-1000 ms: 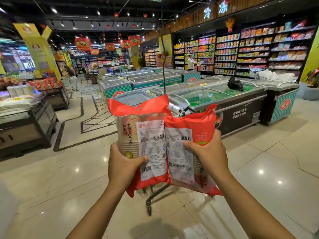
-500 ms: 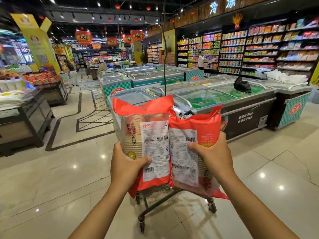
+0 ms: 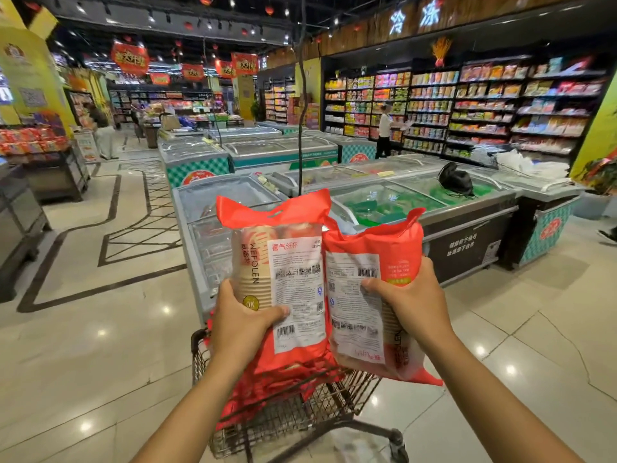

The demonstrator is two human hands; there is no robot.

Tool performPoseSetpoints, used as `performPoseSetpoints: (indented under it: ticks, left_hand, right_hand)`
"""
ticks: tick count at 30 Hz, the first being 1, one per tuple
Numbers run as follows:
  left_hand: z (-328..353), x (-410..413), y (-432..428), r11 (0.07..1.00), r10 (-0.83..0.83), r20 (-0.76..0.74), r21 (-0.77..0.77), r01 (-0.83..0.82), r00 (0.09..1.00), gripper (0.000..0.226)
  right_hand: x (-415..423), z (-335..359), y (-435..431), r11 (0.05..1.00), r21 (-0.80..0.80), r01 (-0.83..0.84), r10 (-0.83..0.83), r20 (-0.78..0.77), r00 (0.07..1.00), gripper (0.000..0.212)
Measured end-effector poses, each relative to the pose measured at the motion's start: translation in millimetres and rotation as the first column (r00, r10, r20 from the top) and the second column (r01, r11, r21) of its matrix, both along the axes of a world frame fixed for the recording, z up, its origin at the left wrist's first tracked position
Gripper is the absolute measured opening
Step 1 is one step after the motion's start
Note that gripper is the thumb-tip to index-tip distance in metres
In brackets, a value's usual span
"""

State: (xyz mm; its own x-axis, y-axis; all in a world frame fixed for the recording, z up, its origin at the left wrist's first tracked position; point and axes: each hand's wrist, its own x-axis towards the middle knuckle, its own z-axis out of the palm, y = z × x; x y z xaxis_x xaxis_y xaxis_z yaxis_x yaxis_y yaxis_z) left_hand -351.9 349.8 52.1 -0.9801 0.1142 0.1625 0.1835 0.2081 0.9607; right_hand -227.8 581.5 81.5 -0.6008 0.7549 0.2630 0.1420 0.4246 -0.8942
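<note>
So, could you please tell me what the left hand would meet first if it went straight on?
Probably the glass-topped freezer behind the pack of paper cups that the left hand grips; depth is unclear.

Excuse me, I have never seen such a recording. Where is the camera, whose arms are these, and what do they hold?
There is no machine here. A person wears a wide-angle camera on the head, looking forward and down, so both arms enter the picture from below. The left hand grips one red pack of paper cups; the right hand grips a second pack beside it. Under them stands a wire shopping cart with more red packs inside. Behind are supermarket chest freezers and stocked shelves.
</note>
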Motion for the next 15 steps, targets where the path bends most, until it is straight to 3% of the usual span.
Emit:
performPoseSetpoints:
  ticks: [10,13,15]
  left_hand:
    - [-31.4,-92.5,34.1,0.998,0.049,0.131,0.023,-0.053,0.99,0.08]
    - [-45.4,-115.0,46.0,0.998,0.055,0.185,0.016,-0.059,0.981,0.092]
    - [-54.4,-130.7,56.7,0.998,0.063,0.208,0.006,-0.065,0.976,0.088]
  right_hand:
    - [-85.2,-40.6,79.1,0.999,-0.047,0.016,-0.01,0.114,0.993,0.067]
    - [-117.3,-63.2,105.4,0.998,-0.069,-0.003,0.015,0.172,0.985,0.077]
    - [-142.2,-78.8,122.1,0.995,-0.1,-0.019,0.039,0.205,0.978,0.079]
